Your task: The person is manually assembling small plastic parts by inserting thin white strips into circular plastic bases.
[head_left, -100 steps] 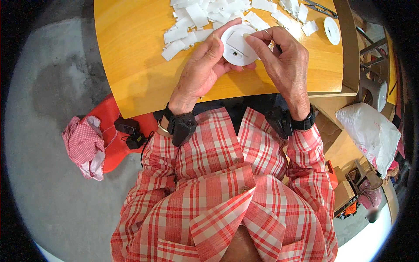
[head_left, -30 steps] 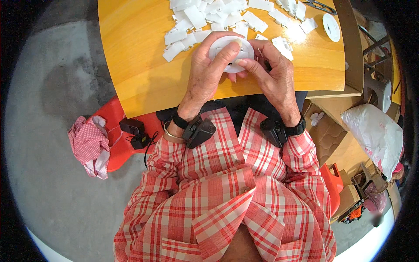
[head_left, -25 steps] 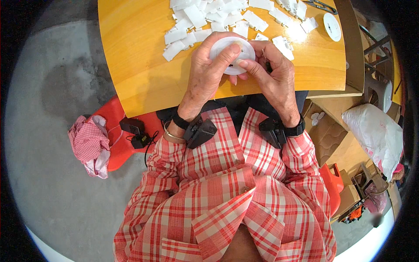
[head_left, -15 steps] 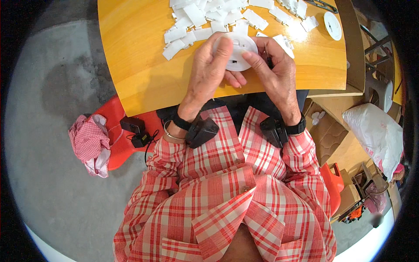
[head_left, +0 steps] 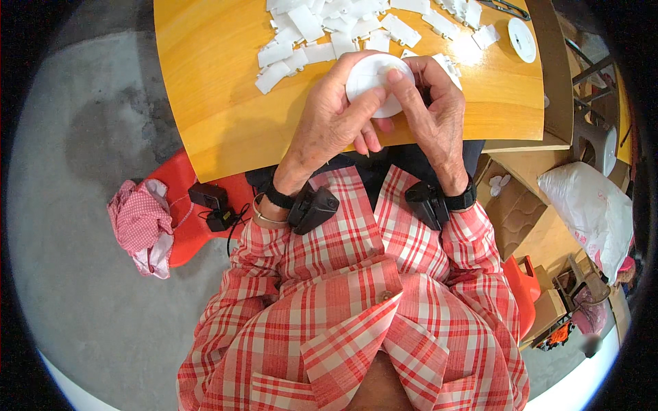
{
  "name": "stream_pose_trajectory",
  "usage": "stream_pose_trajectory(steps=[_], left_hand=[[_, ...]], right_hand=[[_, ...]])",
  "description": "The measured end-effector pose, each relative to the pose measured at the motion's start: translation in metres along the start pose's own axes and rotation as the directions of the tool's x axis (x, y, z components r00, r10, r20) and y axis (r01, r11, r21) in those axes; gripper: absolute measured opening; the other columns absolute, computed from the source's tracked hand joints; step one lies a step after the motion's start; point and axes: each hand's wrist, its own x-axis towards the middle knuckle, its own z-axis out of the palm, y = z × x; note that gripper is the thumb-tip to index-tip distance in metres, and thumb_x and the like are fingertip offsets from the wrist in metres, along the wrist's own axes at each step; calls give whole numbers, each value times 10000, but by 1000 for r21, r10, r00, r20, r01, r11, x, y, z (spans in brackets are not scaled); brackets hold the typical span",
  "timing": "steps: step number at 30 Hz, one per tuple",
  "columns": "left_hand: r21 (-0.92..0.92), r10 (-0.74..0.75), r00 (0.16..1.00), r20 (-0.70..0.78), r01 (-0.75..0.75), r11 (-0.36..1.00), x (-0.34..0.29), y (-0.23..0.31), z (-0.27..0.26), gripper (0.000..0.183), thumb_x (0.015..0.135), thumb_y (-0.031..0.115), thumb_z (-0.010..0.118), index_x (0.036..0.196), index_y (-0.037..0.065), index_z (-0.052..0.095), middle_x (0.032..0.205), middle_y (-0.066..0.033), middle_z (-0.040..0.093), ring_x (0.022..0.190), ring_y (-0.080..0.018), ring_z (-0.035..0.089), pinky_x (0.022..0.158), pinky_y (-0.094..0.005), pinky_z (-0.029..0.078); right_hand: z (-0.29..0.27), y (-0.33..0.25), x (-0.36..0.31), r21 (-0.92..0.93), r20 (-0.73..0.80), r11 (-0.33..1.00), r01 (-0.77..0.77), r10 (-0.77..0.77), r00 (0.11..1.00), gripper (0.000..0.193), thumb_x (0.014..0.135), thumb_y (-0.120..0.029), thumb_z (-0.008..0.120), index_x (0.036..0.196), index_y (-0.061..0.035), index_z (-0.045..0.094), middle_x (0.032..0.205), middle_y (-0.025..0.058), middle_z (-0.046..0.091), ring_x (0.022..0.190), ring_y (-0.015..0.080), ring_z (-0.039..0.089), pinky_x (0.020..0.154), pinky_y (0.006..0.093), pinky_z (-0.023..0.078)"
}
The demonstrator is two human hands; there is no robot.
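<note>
Over the table's near edge, a round white plastic disc [head_left: 362,77] is held between my two hands. My left hand [head_left: 327,122] grips its left side, with the thumb lying across the face and the other fingers underneath. From the right, my right hand [head_left: 437,113] holds the disc too, its thumb pressed on the upper middle of the face. Something small and dark shows in the crook of the right fingers, too hidden to name. Just beyond the hands lie several flat white plastic pieces [head_left: 306,25], heaped and overlapping.
A second white disc [head_left: 522,40] lies at the right of the yellow wooden table [head_left: 226,103], near a dark tool [head_left: 506,8]. Left of me, a red chair [head_left: 179,240] bears a checked cloth [head_left: 140,222] and black adapters [head_left: 218,209]. A white plastic bag [head_left: 593,212] and cardboard are at right.
The disc now shows a plainer face; the slot and dark mark seen before are out of sight. My left thumb has moved down and right across it, and the right thumb has shifted upward.
</note>
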Motion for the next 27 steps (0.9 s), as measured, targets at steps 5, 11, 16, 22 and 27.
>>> stream_pose_trajectory(steps=[5,11,16,22,27], left_hand=[[41,-91,995,48,89,995,-1,8,2,360,898,110,459,1246,42,393,648,-105,590,433,-123,565,347,-210,435],[55,-80,997,-16,80,995,-2,7,7,340,896,112,456,1223,34,400,606,-102,568,393,-126,539,331,-216,423],[4,-64,998,0,64,998,1,4,4,345,911,150,473,1218,13,394,621,-114,577,404,-146,556,339,-222,439],[-104,-9,1000,14,10,995,1,4,-4,410,903,202,524,1230,4,375,769,-156,618,487,-177,607,371,-222,476],[-71,31,999,-8,-32,997,2,3,-2,391,903,186,533,1211,-17,402,781,-151,625,510,-153,617,398,-225,495]], right_hand=[[1,6,1,-55,-42,998,31,-33,999,269,843,-257,638,874,4,581,687,55,563,628,92,497,543,236,436],[2,-1,1,-121,-55,990,65,-73,996,257,842,-242,642,815,-6,543,635,53,531,580,96,472,515,254,420],[-1,1,3,-144,-12,989,38,-40,999,241,863,-227,621,934,-1,578,664,29,545,594,80,469,530,231,416],[-7,5,0,99,75,995,1,-9,997,240,903,-174,568,1043,21,570,730,-3,563,649,50,477,569,199,407],[-8,5,-2,84,57,995,48,-53,997,230,900,-161,568,1048,15,574,735,6,573,657,51,494,581,198,418]])
